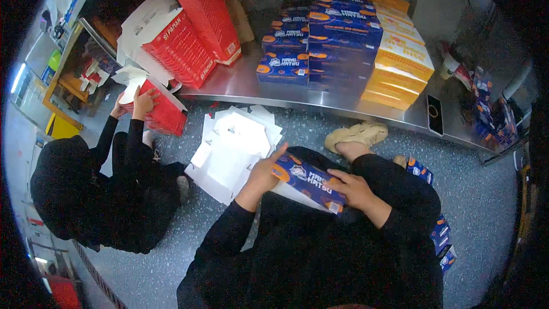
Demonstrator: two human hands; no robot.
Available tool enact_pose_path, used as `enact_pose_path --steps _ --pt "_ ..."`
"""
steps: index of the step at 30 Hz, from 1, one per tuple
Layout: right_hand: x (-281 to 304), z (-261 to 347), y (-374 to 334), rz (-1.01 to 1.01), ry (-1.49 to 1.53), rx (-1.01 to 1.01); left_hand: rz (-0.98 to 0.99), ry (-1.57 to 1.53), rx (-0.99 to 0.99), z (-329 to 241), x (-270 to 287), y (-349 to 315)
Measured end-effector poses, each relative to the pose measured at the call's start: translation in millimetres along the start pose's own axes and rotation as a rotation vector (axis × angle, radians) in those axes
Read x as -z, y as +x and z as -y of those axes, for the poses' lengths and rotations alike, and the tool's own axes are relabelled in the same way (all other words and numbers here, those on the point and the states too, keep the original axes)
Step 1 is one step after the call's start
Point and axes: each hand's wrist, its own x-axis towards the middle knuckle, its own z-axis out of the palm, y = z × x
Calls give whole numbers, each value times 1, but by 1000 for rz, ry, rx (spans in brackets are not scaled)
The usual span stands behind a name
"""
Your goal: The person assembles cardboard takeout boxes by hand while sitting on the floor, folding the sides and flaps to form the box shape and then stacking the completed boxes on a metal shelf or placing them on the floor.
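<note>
Right of the white blanks (pixel 235 143), your left hand (pixel 262 177) grips the blue box (pixel 307 182), whose long axis slants away to your right hand (pixel 355 191), seemingly gripping too.

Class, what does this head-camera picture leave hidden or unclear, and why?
All in the head view:
Blue box: its underside, facing away from the camera.
Left hand: some fingers, hidden by that box.
White cardboard pieces: lower ones, covered by those above.
Blue packaging on the floor: partly behind the right leg.

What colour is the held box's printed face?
The box face is blue with orange and white; head view.
</note>
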Motion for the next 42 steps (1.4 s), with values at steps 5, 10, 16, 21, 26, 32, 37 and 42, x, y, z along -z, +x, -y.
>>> enact_pose_path --steps 5,10,16,21,26,32,37,42 --pt "13 18 12 172 94 -208 189 0 -145 3 20 1" --pt "16 21 13 227 -87 -107 509 -164 -111 31 31 13" --pt "17 27 15 236 -145 -122 591 -42 -195 8 41 6" --pt "14 30 16 228 -105 -100 673 -82 -211 15 48 1" --pt "17 37 17 181 66 -210 664 -77 -81 9 49 0" --pt "-15 23 1 -83 320 -313 564 -271 -71 24 39 -13" --pt "-18 12 2 -108 569 -362 575 -394 116 9 46 -27" --pt "-3 11 0 -97 187 -202 630 -312 144 -2 54 -31"
